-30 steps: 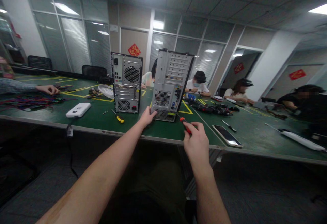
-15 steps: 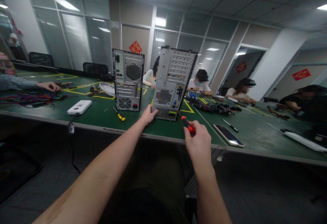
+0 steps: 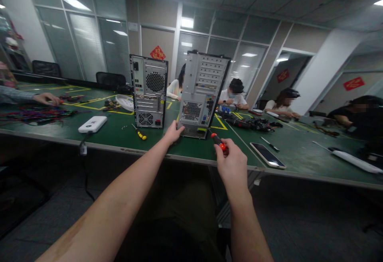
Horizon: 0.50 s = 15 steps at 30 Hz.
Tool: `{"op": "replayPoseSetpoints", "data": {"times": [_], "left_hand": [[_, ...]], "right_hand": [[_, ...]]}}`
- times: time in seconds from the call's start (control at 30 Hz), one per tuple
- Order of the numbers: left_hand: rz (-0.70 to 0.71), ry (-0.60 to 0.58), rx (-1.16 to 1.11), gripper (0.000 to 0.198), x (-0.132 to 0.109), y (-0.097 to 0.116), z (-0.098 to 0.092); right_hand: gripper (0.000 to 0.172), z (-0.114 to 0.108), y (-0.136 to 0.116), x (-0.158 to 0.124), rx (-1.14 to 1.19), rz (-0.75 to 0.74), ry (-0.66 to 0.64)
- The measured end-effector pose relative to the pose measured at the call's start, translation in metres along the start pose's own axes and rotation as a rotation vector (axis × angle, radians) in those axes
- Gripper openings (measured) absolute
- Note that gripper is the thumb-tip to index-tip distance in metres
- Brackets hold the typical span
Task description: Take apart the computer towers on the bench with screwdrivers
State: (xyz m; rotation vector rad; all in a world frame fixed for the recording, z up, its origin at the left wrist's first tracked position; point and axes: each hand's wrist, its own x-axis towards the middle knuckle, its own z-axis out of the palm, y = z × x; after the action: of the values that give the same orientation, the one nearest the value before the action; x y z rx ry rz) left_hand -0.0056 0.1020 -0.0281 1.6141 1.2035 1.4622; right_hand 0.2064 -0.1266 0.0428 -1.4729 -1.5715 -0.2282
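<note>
A computer tower (image 3: 197,106) stands upright, its rear panel of slots and ports facing me. My left hand (image 3: 173,132) is closed on its lower left edge, thumb on the panel and the other fingers largely hidden. In my right hand (image 3: 231,156) is a red and black screwdriver (image 3: 218,140), gripped by its handle. The shaft points up and left to the tower's lower right edge; whether its tip touches there I cannot tell. To the left stands a second, smaller tower (image 3: 149,92), apart from the first. A yellow and black screwdriver (image 3: 140,133) lies before it.
On the green table (image 3: 191,149) are a white power bank (image 3: 92,124) with a cable, a phone (image 3: 267,155), a slim dark tool (image 3: 269,144) and black cables (image 3: 254,125). A co-worker's hand (image 3: 46,98) is at coloured wires (image 3: 38,114). Several people sit across the table.
The screwdriver and my right hand have shifted only slightly. My left hand stays at the tower's edge. The co-worker's hand on the left has moved a little left.
</note>
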Motion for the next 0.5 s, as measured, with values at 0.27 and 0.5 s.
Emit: {"op": "replayPoseSetpoints", "data": {"times": [0.27, 0.5], "left_hand": [[-0.003, -0.003, -0.012, 0.021, -0.0022, 0.0038, -0.0003], [0.001, -0.005, -0.005, 0.024, -0.0010, 0.0001, 0.0002]], "right_hand": [[0.027, 0.0028, -0.0009, 0.0001, -0.028, -0.123, 0.031], [0.023, 0.0038, -0.0029, 0.0003, -0.031, 0.035, 0.000]]}}
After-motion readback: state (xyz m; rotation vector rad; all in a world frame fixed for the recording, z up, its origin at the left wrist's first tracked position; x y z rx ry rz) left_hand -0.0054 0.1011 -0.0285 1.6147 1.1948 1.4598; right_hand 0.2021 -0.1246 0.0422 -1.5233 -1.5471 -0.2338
